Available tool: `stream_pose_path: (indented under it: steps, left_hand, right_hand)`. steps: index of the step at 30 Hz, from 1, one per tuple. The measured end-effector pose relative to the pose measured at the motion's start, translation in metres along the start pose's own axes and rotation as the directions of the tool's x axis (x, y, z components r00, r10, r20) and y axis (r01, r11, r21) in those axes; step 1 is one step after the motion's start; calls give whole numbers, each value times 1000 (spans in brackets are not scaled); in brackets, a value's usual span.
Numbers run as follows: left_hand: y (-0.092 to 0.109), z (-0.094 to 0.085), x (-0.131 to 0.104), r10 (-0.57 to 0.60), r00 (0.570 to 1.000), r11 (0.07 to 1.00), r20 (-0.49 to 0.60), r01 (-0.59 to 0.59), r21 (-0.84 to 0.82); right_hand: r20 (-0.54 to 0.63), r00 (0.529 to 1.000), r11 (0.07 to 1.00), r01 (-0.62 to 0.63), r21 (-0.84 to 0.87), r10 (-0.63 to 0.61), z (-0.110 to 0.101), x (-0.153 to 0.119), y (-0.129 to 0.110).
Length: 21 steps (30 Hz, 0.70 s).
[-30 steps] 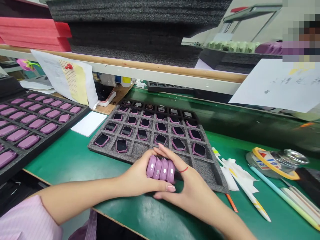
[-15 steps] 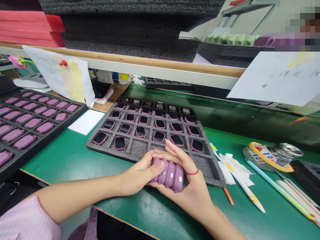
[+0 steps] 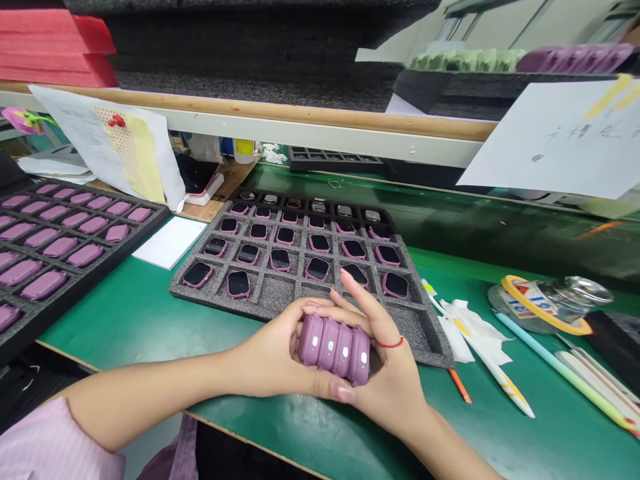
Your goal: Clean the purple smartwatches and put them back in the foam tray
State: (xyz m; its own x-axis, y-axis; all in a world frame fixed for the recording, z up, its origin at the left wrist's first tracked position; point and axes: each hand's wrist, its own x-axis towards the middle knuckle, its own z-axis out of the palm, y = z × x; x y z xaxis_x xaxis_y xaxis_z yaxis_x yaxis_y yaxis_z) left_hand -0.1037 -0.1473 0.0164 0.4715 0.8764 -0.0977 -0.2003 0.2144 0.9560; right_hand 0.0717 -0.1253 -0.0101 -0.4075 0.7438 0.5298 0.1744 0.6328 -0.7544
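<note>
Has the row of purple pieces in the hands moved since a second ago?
Yes. Judged against the gray foam tray, the row of purple pieces has shifted slightly right and nearer the person.

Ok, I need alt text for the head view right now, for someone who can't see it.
A person's left hand and right hand cup a row of four purple pieces over a green bench. Beyond them lies a foam tray of purple-framed, black-faced pieces; another tray sits at picture left, pen-shaped tools at right.
</note>
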Motion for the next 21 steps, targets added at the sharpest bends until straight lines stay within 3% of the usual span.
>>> stream_pose_path:
  steps: [8, 15, 21]
  left_hand:
    - [-3, -5, 1, -3, 995, 1000, 102, 4, -11]
    - [-5, -2, 1, -12, 998, 999, 63, 14, -34]
    - [-5, -3, 1, 31, 998, 997, 59, -26, -78]
  right_hand:
    - [13, 1000, 999, -22, -45, 22, -2, 0, 0]
    - [-5, 998, 998, -59, -22, 59, -1, 0, -1]
    - [12, 1000, 999, -3, -34, 3, -1, 2, -1]
